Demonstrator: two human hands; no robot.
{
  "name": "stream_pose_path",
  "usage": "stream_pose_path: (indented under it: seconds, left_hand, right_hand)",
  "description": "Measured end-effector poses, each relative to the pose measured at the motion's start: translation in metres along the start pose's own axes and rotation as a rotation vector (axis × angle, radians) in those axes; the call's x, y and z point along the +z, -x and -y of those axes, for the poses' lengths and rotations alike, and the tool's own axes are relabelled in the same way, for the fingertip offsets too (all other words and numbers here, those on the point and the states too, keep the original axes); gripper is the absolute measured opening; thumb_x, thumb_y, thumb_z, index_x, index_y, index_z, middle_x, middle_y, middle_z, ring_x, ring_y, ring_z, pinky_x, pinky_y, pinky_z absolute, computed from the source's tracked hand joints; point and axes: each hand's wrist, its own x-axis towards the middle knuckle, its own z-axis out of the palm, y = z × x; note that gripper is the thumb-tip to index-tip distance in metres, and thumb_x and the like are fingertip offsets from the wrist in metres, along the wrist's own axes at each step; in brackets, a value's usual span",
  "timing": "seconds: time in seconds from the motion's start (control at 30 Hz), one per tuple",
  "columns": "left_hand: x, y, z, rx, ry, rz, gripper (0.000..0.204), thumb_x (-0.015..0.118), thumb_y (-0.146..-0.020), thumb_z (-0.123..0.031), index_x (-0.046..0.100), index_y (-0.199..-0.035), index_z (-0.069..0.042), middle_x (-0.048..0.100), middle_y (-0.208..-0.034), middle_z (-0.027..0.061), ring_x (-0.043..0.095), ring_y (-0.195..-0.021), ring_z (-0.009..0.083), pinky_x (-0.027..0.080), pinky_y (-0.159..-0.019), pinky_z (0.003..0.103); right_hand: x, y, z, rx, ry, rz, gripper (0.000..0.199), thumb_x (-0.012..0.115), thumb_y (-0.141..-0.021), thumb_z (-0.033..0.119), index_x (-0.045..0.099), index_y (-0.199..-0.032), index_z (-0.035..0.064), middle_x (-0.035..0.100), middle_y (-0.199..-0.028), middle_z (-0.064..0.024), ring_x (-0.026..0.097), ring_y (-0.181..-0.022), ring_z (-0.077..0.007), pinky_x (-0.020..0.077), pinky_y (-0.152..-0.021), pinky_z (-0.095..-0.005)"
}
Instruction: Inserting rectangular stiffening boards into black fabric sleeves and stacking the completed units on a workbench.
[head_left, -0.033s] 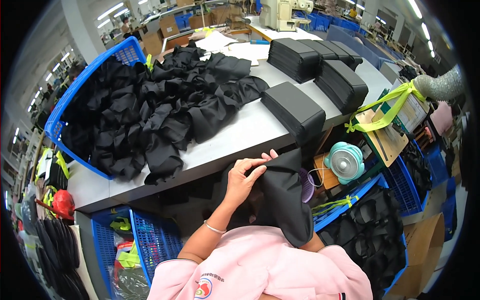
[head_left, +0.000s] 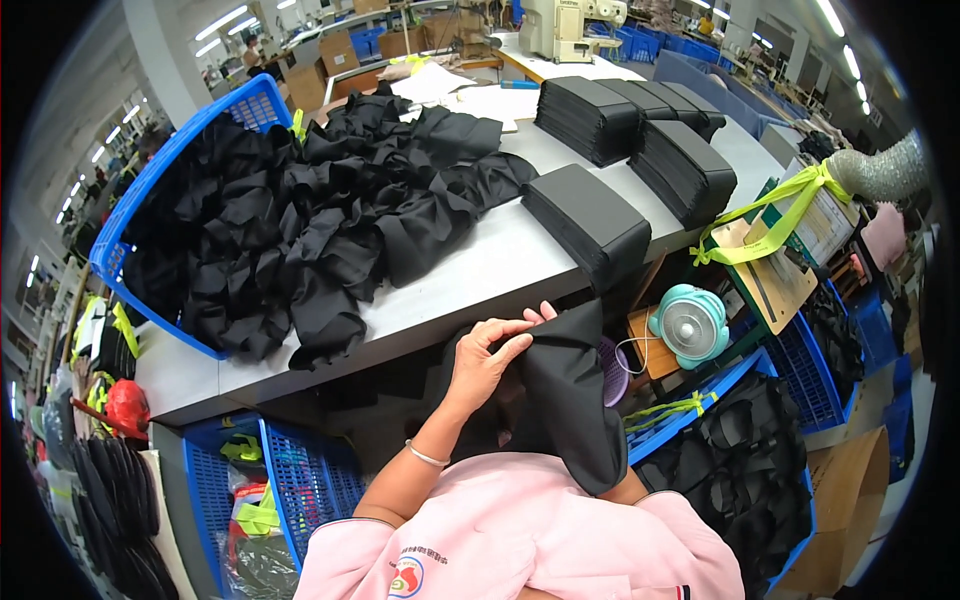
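A black fabric piece (head_left: 572,400) hangs in front of my body, just off the table's front edge. My left hand (head_left: 485,355) is closed on its upper left edge, thumb and fingers pinching the cloth. Only the fingertips of my right hand (head_left: 541,313) show, beside the left fingers at the same edge; the fabric covers the rest of that hand and most of the forearm. Ahead and to the left, a heap of loose black fabric pieces (head_left: 330,215) spills from a tipped blue basket (head_left: 135,195) onto the white table (head_left: 520,250).
Neat stacks of black pieces (head_left: 590,215) stand on the table's right side. A sewing machine (head_left: 560,30) is at the back. To my right are a teal fan (head_left: 692,325) and a blue crate (head_left: 800,550) of black pieces. Another blue crate (head_left: 310,480) sits low left.
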Motion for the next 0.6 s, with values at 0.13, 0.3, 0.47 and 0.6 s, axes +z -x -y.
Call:
stream_pose_path:
  seconds: [0.13, 0.3, 0.47, 0.6]
  left_hand:
    - [0.006, -0.001, 0.003, -0.016, -0.036, 0.004, 0.017, 0.069, -0.092, -0.009, 0.074, -0.108, -0.002, 0.069, -0.090, 0.0024, 0.063, -0.084, 0.0093, 0.049, -0.078, 0.023]
    - [-0.004, -0.013, 0.021, -0.220, 0.166, 0.101, 0.019, 0.070, -0.093, -0.011, 0.072, -0.109, 0.000, 0.070, -0.093, 0.0015, 0.064, -0.086, 0.0102, 0.051, -0.080, 0.024]
    - [-0.022, -0.028, 0.036, -0.542, 0.565, 0.269, 0.028, 0.075, -0.088, -0.009, 0.069, -0.114, -0.001, 0.070, -0.100, 0.0028, 0.063, -0.092, 0.0107, 0.051, -0.087, 0.025]
    - [-0.038, -0.031, 0.057, -0.686, 0.692, 0.233, 0.024, 0.076, -0.086, -0.006, 0.069, -0.109, -0.003, 0.070, -0.101, 0.0017, 0.064, -0.093, 0.0098, 0.050, -0.086, 0.023]
  right_hand:
    - [-0.008, 0.006, -0.040, 0.197, -0.534, -0.147, 0.061, 0.053, -0.103, 0.019, 0.025, -0.155, 0.0080, 0.043, -0.150, -0.0140, 0.045, -0.135, -0.0212, 0.0355, -0.114, -0.0321]
    - [-0.006, -0.015, -0.023, 0.361, -0.548, -0.211, 0.070, 0.060, -0.099, 0.019, 0.021, -0.156, 0.0091, 0.044, -0.147, -0.0155, 0.052, -0.127, -0.0213, 0.0431, -0.108, -0.0325]
    - [-0.016, -0.024, -0.025, 0.336, -0.192, -0.147, 0.090, 0.074, -0.088, 0.015, 0.016, -0.157, 0.0066, 0.048, -0.142, -0.0181, 0.060, -0.114, -0.0206, 0.0487, -0.098, -0.0317]
    - [-0.007, -0.030, -0.024, 0.397, -0.267, -0.171, 0.083, 0.074, -0.084, 0.010, 0.028, -0.153, 0.0027, 0.055, -0.135, -0.0165, 0.059, -0.115, -0.0178, 0.0471, -0.100, -0.0335]
